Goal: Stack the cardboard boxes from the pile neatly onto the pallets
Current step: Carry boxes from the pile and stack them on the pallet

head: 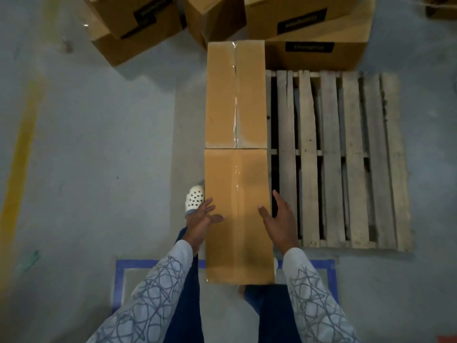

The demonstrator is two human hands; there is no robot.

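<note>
Where the left side of the wooden pallet (346, 157) lies, two cardboard boxes stand end to end in one straight row, short ends touching. The far box (236, 95) has a taped centre seam facing up. The near box (237, 219) is aligned with it, also seam up. Both boxes cover the pallet's left edge; how much of their base rests on the slats is hidden.

Left grip (202, 216): bare hand, fingers spread and straight, positioned at the left top edge of the near box, with the thumb lying over the box top. It pinches nothing.

Right grip (277, 219): bare hand, fingers extended and apart, positioned at the right top edge of the near box, thumb over the top face and the other fingers reaching past the edge above the slats. It clasps nothing. Whether either palm presses on the cardboard cannot be determined.

The pile of boxes (309, 23) lies beyond the pallet, several boxes tilted and overlapping, with black labels.

On the concrete floor (99, 144): a yellow line (22, 157) at left and a blue taped rectangle (118, 280) near the person's feet. A white perforated shoe (195, 198) stands just beside the near box.
</note>
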